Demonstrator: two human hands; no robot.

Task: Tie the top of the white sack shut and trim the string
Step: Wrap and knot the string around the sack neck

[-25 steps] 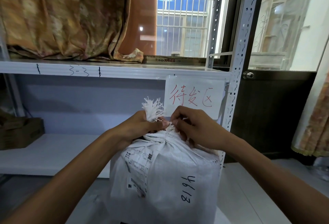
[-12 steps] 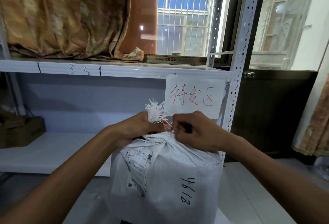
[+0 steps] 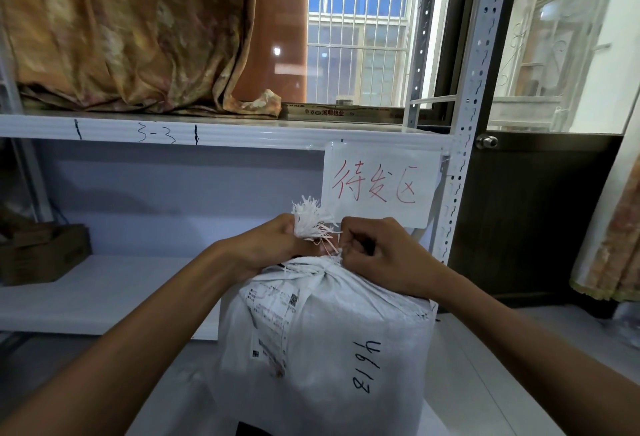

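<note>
Mid-knot: left grip (image 3: 273, 245) clenched the white sack (image 3: 329, 331) by its bunched neck, right grip (image 3: 381, 255) pinched the string (image 3: 331, 245); cinching tight looked next.

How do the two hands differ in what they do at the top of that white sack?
The left hand grips the gathered neck of the white sack, under its frayed tuft; the right hand pinches a thin string. The left hand sits left of the tuft, the right hand right of it. Both are curled at the sack's top.
</note>
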